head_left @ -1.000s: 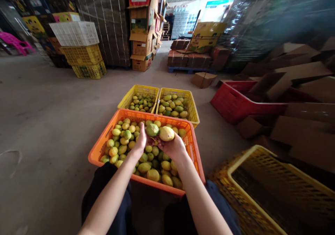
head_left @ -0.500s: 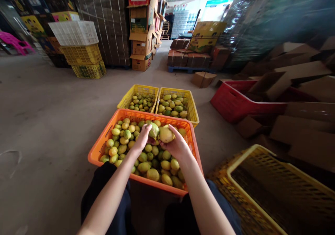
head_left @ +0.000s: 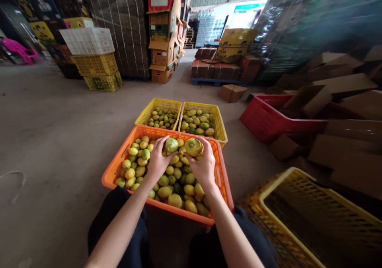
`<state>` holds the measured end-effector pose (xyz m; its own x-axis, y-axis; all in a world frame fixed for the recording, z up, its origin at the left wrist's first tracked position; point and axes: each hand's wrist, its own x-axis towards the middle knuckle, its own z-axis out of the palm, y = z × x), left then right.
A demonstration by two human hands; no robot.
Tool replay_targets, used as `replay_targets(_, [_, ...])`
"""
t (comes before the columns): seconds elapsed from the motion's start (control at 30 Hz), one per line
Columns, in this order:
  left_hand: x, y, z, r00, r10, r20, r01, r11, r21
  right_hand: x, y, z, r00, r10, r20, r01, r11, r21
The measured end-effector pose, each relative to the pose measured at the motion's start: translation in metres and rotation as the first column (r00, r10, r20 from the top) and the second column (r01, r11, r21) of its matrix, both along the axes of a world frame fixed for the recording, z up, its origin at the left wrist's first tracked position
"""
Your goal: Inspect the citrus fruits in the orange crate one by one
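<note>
An orange crate (head_left: 119,160) full of yellow and green fruits stands on the floor in front of my knees. Over its far half, my left hand (head_left: 158,158) grips a green fruit (head_left: 171,145) between thumb and fingers. Close beside it on the right, my right hand (head_left: 204,162) holds a larger yellow-green fruit (head_left: 192,147), its end turned toward me. The two held fruits are a little apart. More fruits (head_left: 174,200) lie below and around my hands inside the crate.
Two yellow crates (head_left: 219,122) of fruit touch the orange crate's far side. A red crate (head_left: 259,118) with cardboard lies right, and a yellow crate (head_left: 294,172) stands near right. Stacked crates (head_left: 97,64) and boxes (head_left: 161,57) stand farther back.
Both hands have turned the fruits so their ends face more toward me. My fingers have come up around the outer sides, and the right hand has risen slightly.
</note>
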<state>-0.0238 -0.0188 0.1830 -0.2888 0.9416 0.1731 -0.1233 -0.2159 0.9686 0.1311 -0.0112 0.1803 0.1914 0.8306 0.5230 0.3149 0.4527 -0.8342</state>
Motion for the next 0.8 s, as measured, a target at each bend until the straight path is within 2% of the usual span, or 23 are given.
replay_targets(0.17, [-0.010, -0.006, -0.001, 0.993, -0.029, -0.118, 0.035, 0.998, 0.053, -0.004, 0.000, -0.012, 0.981, 0.027, 0.193, -0.061, 0.983, 0.172])
replay_targets(0.33, [-0.015, -0.009, -0.007, 0.949, -0.057, -0.310, 0.088, 0.992, 0.088, -0.009, -0.003, -0.015, 0.979, 0.043, 0.201, -0.084, 0.976, 0.200])
replay_targets(0.57, [-0.014, -0.011, -0.001, 0.966, -0.001, -0.260, 0.048, 0.984, 0.174, -0.014, -0.008, -0.006, 0.968, 0.040, 0.247, -0.103, 0.964, 0.246])
replay_targets(0.7, [-0.020, -0.009, -0.004, 0.934, 0.041, -0.354, 0.036, 0.977, 0.208, -0.016, -0.007, -0.005, 0.971, 0.063, 0.230, -0.112, 0.972, 0.206])
replay_targets(0.8, [-0.026, -0.005, -0.010, 0.914, 0.012, -0.405, 0.070, 0.980, 0.186, -0.017, -0.005, -0.007, 0.981, 0.139, 0.136, -0.150, 0.986, 0.074])
